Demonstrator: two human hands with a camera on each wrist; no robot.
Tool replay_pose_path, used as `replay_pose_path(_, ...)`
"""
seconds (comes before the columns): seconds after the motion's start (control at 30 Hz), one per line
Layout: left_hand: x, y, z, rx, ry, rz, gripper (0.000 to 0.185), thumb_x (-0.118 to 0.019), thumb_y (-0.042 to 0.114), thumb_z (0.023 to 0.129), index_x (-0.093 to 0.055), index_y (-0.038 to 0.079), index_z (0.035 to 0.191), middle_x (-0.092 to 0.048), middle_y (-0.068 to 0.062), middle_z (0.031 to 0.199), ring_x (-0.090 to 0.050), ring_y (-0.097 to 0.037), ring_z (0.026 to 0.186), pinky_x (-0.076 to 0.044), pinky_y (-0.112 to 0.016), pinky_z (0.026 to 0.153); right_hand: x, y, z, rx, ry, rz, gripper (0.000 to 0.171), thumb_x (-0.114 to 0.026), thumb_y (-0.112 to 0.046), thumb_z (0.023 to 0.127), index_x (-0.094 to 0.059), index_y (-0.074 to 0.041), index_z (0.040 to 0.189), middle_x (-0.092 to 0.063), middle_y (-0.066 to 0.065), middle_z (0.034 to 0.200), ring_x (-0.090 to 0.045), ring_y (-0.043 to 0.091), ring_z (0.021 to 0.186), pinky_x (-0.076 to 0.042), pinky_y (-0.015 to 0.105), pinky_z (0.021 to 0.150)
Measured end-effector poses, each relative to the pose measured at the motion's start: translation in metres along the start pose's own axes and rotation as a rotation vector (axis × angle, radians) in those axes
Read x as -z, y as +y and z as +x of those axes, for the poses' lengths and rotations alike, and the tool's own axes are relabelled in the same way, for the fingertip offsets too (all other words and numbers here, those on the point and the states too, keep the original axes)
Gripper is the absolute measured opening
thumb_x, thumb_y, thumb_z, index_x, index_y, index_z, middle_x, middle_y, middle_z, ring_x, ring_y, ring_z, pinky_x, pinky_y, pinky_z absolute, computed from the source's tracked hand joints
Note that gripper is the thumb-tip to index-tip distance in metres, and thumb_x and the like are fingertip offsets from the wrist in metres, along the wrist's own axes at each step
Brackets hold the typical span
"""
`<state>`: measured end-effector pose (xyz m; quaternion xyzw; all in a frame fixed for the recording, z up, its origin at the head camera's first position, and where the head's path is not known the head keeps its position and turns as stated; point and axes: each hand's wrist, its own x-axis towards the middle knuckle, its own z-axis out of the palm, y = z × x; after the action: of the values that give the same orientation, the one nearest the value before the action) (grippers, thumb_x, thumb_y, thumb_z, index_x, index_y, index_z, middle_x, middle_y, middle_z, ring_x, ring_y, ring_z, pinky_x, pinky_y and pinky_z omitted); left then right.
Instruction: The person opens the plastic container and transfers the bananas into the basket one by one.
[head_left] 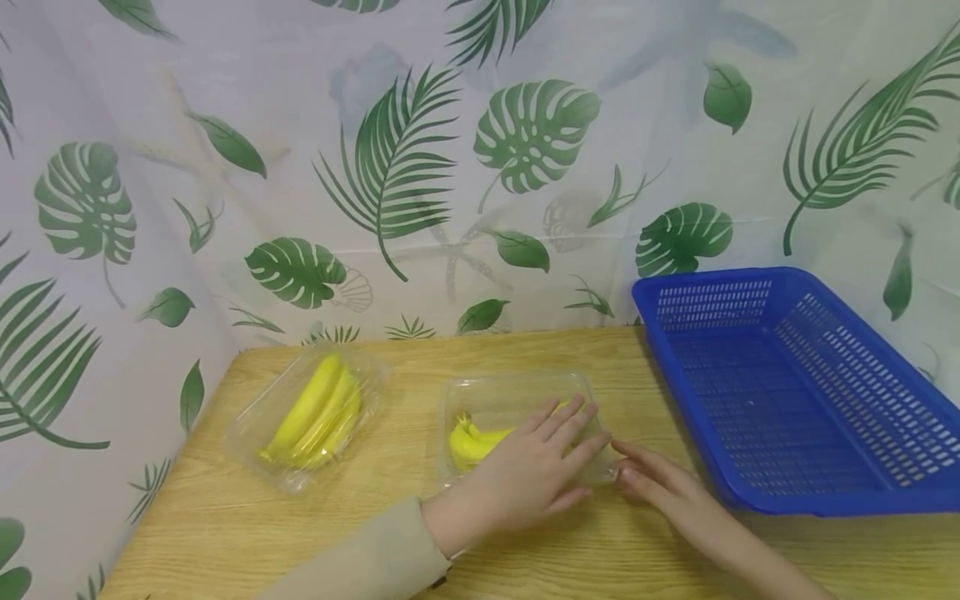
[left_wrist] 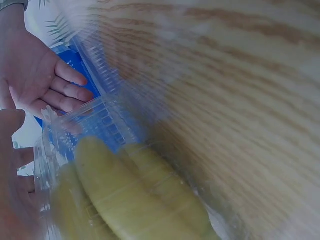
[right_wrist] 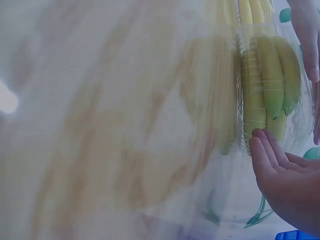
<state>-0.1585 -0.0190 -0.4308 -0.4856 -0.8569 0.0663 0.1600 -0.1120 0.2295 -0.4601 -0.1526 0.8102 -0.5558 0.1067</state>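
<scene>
Clear plastic forms the two boxes I have in sight on the bench [head_left: 225, 533], each with bananas inside. The middle box [head_left: 495, 398] is the one being worked on: it lies in front of me, its bananas [head_left: 468, 446] partly covered by the left hand [head_left: 528, 467]. That hand stretches over the box with its fingers extended and, as far as I can tell, grips nothing. The right hand [head_left: 671, 492] meets the right end of the box with fingers mostly straight; I see no grasp there either. Filling looks done for this box, and for the left box [head_left: 258, 404] too, whose bananas [head_left: 322, 412] lie at a slant under the plastic. What seems left is settling or closing the middle box; I cannot make out whether its lid is latched. I see nothing in the blue basket [head_left: 825, 504], so any move into it would be yet to come. For room, I have a bare strip of bench between the boxes and some behind the middle one. The right side is tighter: the basket's near left corner sits just beside the right hand, and the backdrop [head_left: 420, 50] bounds the far edge.
</scene>
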Motion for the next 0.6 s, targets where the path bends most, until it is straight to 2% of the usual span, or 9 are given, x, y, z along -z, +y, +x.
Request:
replay_pose_path(0.13,-0.003,0.000,-0.001,-0.008,-0.011,0.003,0.069,-0.053,0.057,0.107,-0.043,0.019,0.163,-0.038,-0.013,0.172,-0.032,-0.029,0.162,-0.022,-0.044,0.137,0.000,0.003,0.001,-0.018,-0.015,0.065,0.056,-0.040,-0.017,0.114,-0.032,0.020,0.155,-0.049,0.045,0.148,-0.070,0.003,0.117,-0.059,0.018,0.097)
replay_pose_path(0.2,-0.004,0.001,-0.001,-0.016,-0.007,0.010,0.068,-0.052,0.057,0.107,-0.044,0.018,0.162,-0.039,-0.013,0.171,-0.033,-0.029,0.162,-0.023,-0.044,0.137,0.000,0.007,0.003,-0.013,-0.027,0.122,0.056,-0.039,-0.015,0.114,-0.030,0.024,0.153,-0.053,0.045,0.143,-0.071,0.004,0.115,-0.059,0.017,0.097)
replay_pose_path(0.23,-0.005,0.001,-0.001,-0.019,-0.005,0.014,0.067,-0.052,0.057,0.107,-0.044,0.018,0.162,-0.040,-0.013,0.170,-0.034,-0.029,0.162,-0.024,-0.044,0.137,0.000,0.009,0.004,-0.010,-0.035,0.156,0.056,-0.038,-0.014,0.114,-0.029,0.025,0.152,-0.059,0.040,0.138,-0.071,0.002,0.113,-0.059,0.017,0.097)
replay_pose_path(0.33,-0.006,0.001,-0.001,-0.025,-0.003,0.019,0.067,-0.052,0.056,0.107,-0.045,0.018,0.161,-0.042,-0.013,0.169,-0.036,-0.028,0.161,-0.026,-0.044,0.136,0.002,0.015,0.006,0.012,-0.084,0.284,0.056,-0.034,-0.013,0.115,-0.024,0.030,0.149,-0.073,0.014,0.127,-0.071,0.001,0.111,-0.060,0.017,0.097)
replay_pose_path(0.4,-0.005,0.002,-0.001,-0.028,-0.011,0.016,0.067,-0.051,0.056,0.108,-0.045,0.017,0.161,-0.042,-0.013,0.170,-0.036,-0.028,0.161,-0.027,-0.044,0.136,0.004,0.019,0.007,0.016,-0.127,0.374,0.056,-0.032,-0.014,0.116,-0.023,0.031,0.148,-0.075,-0.004,0.122,-0.072,0.003,0.111,-0.060,0.018,0.098)
replay_pose_path(0.43,-0.005,0.002,-0.001,-0.028,-0.018,0.012,0.067,-0.051,0.056,0.108,-0.045,0.017,0.161,-0.041,-0.012,0.170,-0.036,-0.028,0.161,-0.027,-0.043,0.136,0.005,0.020,0.007,0.020,-0.152,0.421,0.056,-0.030,-0.014,0.116,-0.025,0.032,0.147,-0.076,-0.007,0.120,-0.073,0.004,0.112,-0.060,0.019,0.099)
replay_pose_path(0.5,-0.005,0.002,0.000,-0.030,-0.032,0.005,0.066,-0.050,0.055,0.109,-0.043,0.016,0.162,-0.040,-0.012,0.171,-0.034,-0.027,0.162,-0.027,-0.043,0.136,0.006,0.022,0.007,0.019,-0.198,0.531,0.050,-0.028,-0.015,0.117,-0.040,0.025,0.145,-0.078,-0.007,0.121,-0.074,0.008,0.115,-0.061,0.021,0.101)
replay_pose_path(0.6,-0.006,0.002,0.000,-0.036,-0.038,-0.006,0.066,-0.048,0.053,0.110,-0.042,0.015,0.163,-0.038,-0.011,0.172,-0.033,-0.027,0.162,-0.027,-0.042,0.136,0.008,0.023,0.008,0.023,-0.265,0.693,0.044,-0.024,-0.014,0.117,-0.059,-0.003,0.142,-0.078,-0.001,0.125,-0.074,0.012,0.119,-0.060,0.024,0.105)
